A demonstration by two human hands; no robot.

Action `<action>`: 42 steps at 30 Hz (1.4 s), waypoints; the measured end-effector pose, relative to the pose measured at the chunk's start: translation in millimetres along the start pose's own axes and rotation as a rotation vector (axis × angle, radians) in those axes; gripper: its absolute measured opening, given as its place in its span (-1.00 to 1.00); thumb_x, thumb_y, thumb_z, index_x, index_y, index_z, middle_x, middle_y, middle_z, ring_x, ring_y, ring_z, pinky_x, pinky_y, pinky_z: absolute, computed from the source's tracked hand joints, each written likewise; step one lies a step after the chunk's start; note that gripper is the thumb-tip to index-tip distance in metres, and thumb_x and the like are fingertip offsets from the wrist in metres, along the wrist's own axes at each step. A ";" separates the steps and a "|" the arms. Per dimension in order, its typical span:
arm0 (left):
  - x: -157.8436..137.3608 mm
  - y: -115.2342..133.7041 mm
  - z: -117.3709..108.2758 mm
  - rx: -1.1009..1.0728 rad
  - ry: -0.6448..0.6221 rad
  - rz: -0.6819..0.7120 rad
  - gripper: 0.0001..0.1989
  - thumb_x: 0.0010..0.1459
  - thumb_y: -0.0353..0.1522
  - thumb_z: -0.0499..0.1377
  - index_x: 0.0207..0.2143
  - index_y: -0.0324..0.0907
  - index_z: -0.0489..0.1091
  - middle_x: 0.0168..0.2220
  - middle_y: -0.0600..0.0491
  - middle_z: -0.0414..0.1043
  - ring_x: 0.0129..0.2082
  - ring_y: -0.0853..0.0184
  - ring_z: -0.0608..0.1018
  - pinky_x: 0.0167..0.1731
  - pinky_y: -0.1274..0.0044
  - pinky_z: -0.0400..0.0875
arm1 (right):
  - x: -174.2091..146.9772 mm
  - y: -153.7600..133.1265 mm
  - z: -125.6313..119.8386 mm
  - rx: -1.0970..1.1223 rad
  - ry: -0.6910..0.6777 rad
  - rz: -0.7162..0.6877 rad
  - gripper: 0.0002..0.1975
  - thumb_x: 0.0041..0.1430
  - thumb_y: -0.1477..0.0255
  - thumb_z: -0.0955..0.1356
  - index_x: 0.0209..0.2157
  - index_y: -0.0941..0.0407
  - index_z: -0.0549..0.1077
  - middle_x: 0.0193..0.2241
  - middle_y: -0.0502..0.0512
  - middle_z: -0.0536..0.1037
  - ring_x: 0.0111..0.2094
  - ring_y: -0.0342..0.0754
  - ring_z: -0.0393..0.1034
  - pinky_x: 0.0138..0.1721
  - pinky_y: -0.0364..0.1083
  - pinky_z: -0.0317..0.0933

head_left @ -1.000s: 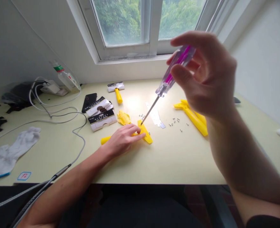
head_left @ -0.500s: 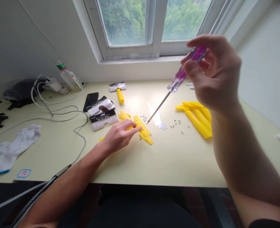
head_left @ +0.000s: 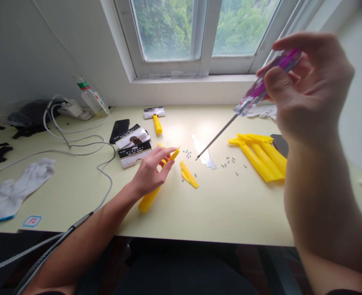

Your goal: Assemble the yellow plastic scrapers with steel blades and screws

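Observation:
My right hand (head_left: 313,82) is raised at the right, closed round the clear purple handle of a screwdriver (head_left: 256,90). Its shaft slants down to the left, with the tip above the table near a thin metal blade (head_left: 210,157). My left hand (head_left: 154,170) pinches a flat yellow plastic piece (head_left: 175,154) between thumb and fingers, seen nearly edge-on. Beneath that hand a yellow handle (head_left: 149,200) lies partly hidden. Another flat yellow plastic piece (head_left: 189,175) rests just to the right, a nut and a screw beside it. Several nuts (head_left: 187,153) lie beyond it.
Several screws (head_left: 230,160) are scattered right of the blade, before a stack of yellow handles (head_left: 260,157). Card packages (head_left: 134,153), a phone (head_left: 119,130) and a yellow-handled tool (head_left: 158,124) lie behind. Cables (head_left: 105,164), a bottle (head_left: 91,98) and a white glove (head_left: 23,184) occupy the left.
My left hand has lifted one flat yellow piece off the other and tilted it up. The screwdriver in my right hand has moved right. More of the yellow handle shows under my left hand.

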State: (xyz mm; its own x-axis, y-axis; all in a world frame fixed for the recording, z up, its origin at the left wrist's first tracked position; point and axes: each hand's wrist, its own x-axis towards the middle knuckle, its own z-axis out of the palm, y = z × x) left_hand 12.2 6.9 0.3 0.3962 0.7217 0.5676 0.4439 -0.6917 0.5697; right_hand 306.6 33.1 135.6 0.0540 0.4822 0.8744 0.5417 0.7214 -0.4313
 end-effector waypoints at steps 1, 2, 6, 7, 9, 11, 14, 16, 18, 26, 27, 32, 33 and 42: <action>0.4 0.1 0.1 -0.070 0.022 -0.087 -0.63 0.25 -0.40 0.16 0.11 -0.10 0.35 -0.17 0.01 0.41 -0.30 0.40 0.51 -0.36 0.52 0.59 | 0.5 -0.5 -1.1 -0.005 0.004 -0.005 -0.70 0.15 0.31 0.43 -0.05 -0.08 0.49 -0.22 0.12 0.49 -0.22 0.05 0.48 -0.23 0.08 0.43; 1.1 -0.2 -0.1 -0.144 0.037 -0.171 -0.61 0.25 -0.38 0.17 0.13 -0.09 0.33 -0.16 0.01 0.39 -0.31 0.40 0.52 -0.39 0.53 0.60 | 0.8 -1.6 -2.0 -0.010 0.005 -0.011 -0.69 0.14 0.31 0.44 -0.05 -0.08 0.49 -0.22 0.12 0.49 -0.22 0.05 0.48 -0.23 0.08 0.43; 6.0 -4.0 -3.0 -0.438 0.049 -0.400 -0.58 0.24 -0.32 0.17 0.15 -0.10 0.28 -0.06 -0.05 0.33 -0.30 0.36 0.57 -0.48 0.54 0.61 | 1.4 -8.3 -4.4 -0.026 -0.003 0.002 -0.72 0.14 0.31 0.43 -0.07 -0.08 0.50 -0.21 0.11 0.50 -0.20 0.03 0.47 -0.20 0.07 0.42; 7.5 -5.0 -3.6 -0.498 0.046 -0.421 -0.58 0.25 -0.31 0.15 0.16 -0.11 0.25 -0.04 -0.07 0.33 -0.31 0.34 0.58 -0.51 0.54 0.60 | 1.5 -9.6 -4.8 -0.021 -0.006 0.006 -0.72 0.15 0.31 0.43 -0.07 -0.08 0.50 -0.21 0.11 0.50 -0.20 0.03 0.48 -0.20 0.06 0.43; 10.0 -7.0 -4.0 -0.594 0.047 -0.432 -0.54 0.27 -0.33 0.12 0.20 -0.10 0.16 -0.02 -0.10 0.34 -0.34 0.34 0.60 -0.54 0.55 0.59 | 2.1 -10.6 -5.4 -0.004 -0.008 -0.005 -0.73 0.15 0.33 0.43 -0.07 -0.07 0.50 -0.21 0.11 0.50 -0.21 0.02 0.48 -0.22 0.06 0.42; 11.6 -9.1 -3.0 -0.666 0.055 -0.438 -0.47 0.28 -0.36 0.10 0.26 -0.05 0.04 -0.03 -0.11 0.38 -0.35 0.33 0.61 -0.52 0.53 0.59 | 2.8 -10.2 -6.2 0.014 -0.008 -0.029 -0.71 0.13 0.34 0.44 -0.07 -0.06 0.51 -0.23 0.10 0.50 -0.23 0.01 0.48 -0.23 0.06 0.42; 15.1 -11.9 1.2 -0.734 0.098 -0.495 -0.41 0.25 -0.38 0.13 0.27 0.00 0.01 -0.05 -0.08 0.42 -0.36 0.33 0.62 -0.48 0.49 0.61 | 3.6 -9.1 -8.5 0.022 -0.008 -0.041 -0.70 0.13 0.35 0.45 -0.07 -0.05 0.50 -0.23 0.10 0.50 -0.23 0.00 0.48 -0.22 0.06 0.43; 21.5 -13.3 6.6 -0.741 0.082 -0.557 -0.56 0.25 -0.36 0.15 0.17 -0.08 0.20 -0.09 -0.08 0.45 -0.35 0.31 0.63 -0.45 0.45 0.63 | 3.5 -8.8 -11.1 0.025 -0.002 -0.021 -0.71 0.15 0.34 0.43 -0.06 -0.06 0.49 -0.21 0.12 0.51 -0.22 0.01 0.47 -0.22 0.06 0.43; 33.7 -13.5 15.8 -0.767 0.028 -0.616 -0.75 0.27 -0.36 0.13 -0.01 -0.19 0.37 -0.16 -0.10 0.50 -0.33 0.27 0.64 -0.39 0.39 0.64 | 3.4 -8.2 -14.6 0.038 0.011 0.003 -0.71 0.17 0.33 0.41 -0.04 -0.07 0.48 -0.20 0.14 0.51 -0.21 0.02 0.47 -0.26 0.05 0.43; 125.1 10.3 88.4 -0.844 -0.091 -0.791 -0.52 0.19 -0.56 0.11 0.18 -0.32 0.28 0.10 -0.28 0.38 0.00 0.15 0.57 -0.08 0.36 0.54 | 9.7 -9.7 -36.7 0.162 0.036 -0.011 -0.71 0.07 0.36 0.47 -0.12 -0.08 0.55 -0.37 0.09 0.49 -0.32 0.01 0.49 -0.38 0.01 0.40; 135.2 15.2 99.0 -0.838 -0.100 -0.789 -0.49 0.19 -0.55 0.13 0.21 -0.34 0.25 0.12 -0.31 0.36 0.01 0.13 0.56 -0.09 0.38 0.53 | 10.7 -10.8 -39.5 0.170 0.036 -0.010 -0.70 0.05 0.36 0.48 -0.13 -0.08 0.56 -0.39 0.07 0.48 -0.34 -0.01 0.48 -0.40 0.00 0.40; 170.5 38.0 153.1 -0.809 -0.136 -0.769 -0.39 0.17 -0.49 0.20 0.26 -0.46 0.15 0.17 -0.41 0.27 -0.03 0.14 0.57 -0.19 0.50 0.54 | 13.7 -12.0 -48.9 0.210 0.042 -0.036 -0.67 -0.03 0.34 0.51 -0.14 -0.08 0.58 -0.45 0.04 0.50 -0.42 -0.06 0.45 -0.42 -0.01 0.37; 175.7 42.1 163.7 -0.801 -0.150 -0.765 -0.38 0.18 -0.47 0.21 0.25 -0.47 0.15 0.15 -0.40 0.29 -0.06 0.17 0.58 -0.21 0.52 0.53 | 13.9 -11.2 -50.1 0.214 0.035 -0.036 -0.66 -0.03 0.33 0.51 -0.14 -0.07 0.59 -0.45 0.05 0.51 -0.41 -0.06 0.45 -0.42 0.00 0.37; 197.5 62.2 210.0 -0.585 -0.372 -0.636 -0.71 0.07 -0.42 0.30 -0.12 -0.32 0.54 -0.16 -0.21 0.55 -0.17 0.20 0.59 -0.10 0.43 0.45 | 14.1 -12.0 -54.5 0.212 0.033 0.012 -0.68 -0.02 0.36 0.52 -0.15 -0.07 0.59 -0.40 0.03 0.53 -0.38 -0.05 0.48 -0.41 0.01 0.38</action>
State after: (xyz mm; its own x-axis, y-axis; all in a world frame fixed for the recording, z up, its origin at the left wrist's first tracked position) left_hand 286.8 111.9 23.0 0.4941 0.8609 -0.1214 0.2311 0.0045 0.9729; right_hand 346.6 4.1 165.3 0.0890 0.4774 0.8742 0.3528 0.8056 -0.4759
